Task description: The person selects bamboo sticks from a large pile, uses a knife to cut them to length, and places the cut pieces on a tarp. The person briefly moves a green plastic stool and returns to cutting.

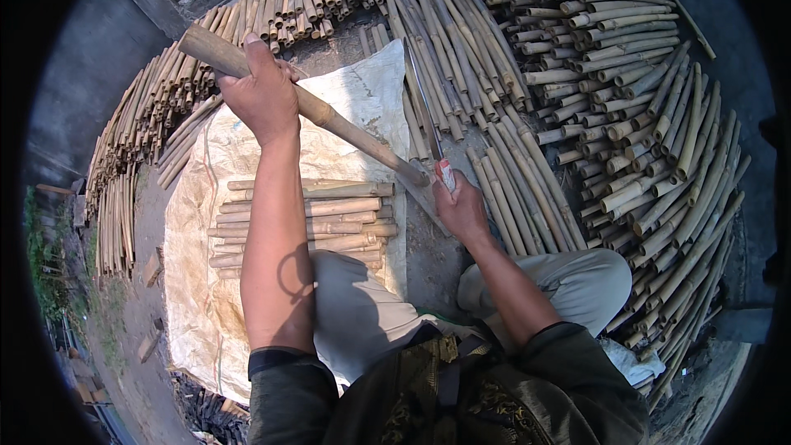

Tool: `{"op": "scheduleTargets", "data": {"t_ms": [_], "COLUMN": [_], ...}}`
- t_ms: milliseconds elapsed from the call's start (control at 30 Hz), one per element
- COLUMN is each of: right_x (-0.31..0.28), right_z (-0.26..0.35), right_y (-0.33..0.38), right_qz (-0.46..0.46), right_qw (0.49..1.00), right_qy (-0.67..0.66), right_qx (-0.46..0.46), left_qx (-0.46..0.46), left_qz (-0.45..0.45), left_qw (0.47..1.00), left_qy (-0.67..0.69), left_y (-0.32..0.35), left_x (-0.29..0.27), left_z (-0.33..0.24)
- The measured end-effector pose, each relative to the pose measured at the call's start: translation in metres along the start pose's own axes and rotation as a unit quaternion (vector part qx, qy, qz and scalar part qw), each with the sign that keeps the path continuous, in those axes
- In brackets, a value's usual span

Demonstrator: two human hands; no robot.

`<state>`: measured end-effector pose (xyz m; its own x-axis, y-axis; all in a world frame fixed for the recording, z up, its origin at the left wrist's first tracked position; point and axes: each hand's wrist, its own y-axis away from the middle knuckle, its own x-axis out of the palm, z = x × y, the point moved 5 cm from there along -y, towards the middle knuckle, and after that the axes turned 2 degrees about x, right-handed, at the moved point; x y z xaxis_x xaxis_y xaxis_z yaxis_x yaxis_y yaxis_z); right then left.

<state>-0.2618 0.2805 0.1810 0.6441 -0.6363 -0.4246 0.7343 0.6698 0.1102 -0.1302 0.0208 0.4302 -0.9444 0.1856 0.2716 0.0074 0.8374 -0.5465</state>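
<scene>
My left hand (pixel 265 97) is wrapped round a thick bamboo pole (pixel 354 133) near its upper left end. The pole slants down to the right, and its lower end lies close to my right hand (pixel 461 210). That hand grips the red and white handle of a long, narrow-bladed tool (pixel 424 107). Its blade points away from me, up and slightly left; whether it is a saw or a knife I cannot tell. Below the pole, a stack of cut bamboo pieces (pixel 342 208) lies on a pale woven sheet (pixel 202 280), partly hidden behind my left forearm.
Large piles of bamboo poles (pixel 626 58) rise at the right and far right. More bundles (pixel 280 0) line the back and the left, along a grey wall (pixel 82 58). Several loose lengths (pixel 527 189) lie beyond my right knee. My bent legs (pixel 544 280) are in front.
</scene>
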Motion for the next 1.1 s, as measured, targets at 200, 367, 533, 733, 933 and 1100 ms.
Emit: {"op": "scheduleTargets", "data": {"t_ms": [200, 367, 533, 733, 933, 1100], "right_x": [0.032, 0.042, 0.003, 0.037, 0.043, 0.032], "right_z": [-0.043, -0.081, -0.006, -0.067, -0.103, -0.064], "right_y": [0.021, 0.027, 0.006, 0.027, 0.020, 0.019], "right_qz": [0.002, 0.175, -0.002, 0.062, 0.149, -0.045], "right_qw": [0.987, 0.953, 1.000, 0.961, 0.947, 0.997], "right_qy": [0.158, 0.046, -0.013, 0.242, 0.029, 0.063], "right_qx": [-0.008, 0.243, 0.001, 0.116, 0.282, -0.001], "left_qx": [-0.015, -0.033, -0.027, -0.034, -0.063, -0.002], "left_qz": [-0.013, -0.003, -0.013, -0.031, -0.064, -0.077], "left_qw": [1.000, 0.999, 0.999, 0.999, 0.996, 0.996], "left_qy": [0.003, 0.017, 0.031, 0.024, -0.002, -0.045], "left_y": [0.004, 0.008, -0.002, -0.001, -0.006, -0.007], "left_x": [0.007, 0.000, -0.009, -0.008, -0.028, -0.033], "left_z": [-0.002, -0.002, 0.003, 0.003, 0.009, 0.011]}}
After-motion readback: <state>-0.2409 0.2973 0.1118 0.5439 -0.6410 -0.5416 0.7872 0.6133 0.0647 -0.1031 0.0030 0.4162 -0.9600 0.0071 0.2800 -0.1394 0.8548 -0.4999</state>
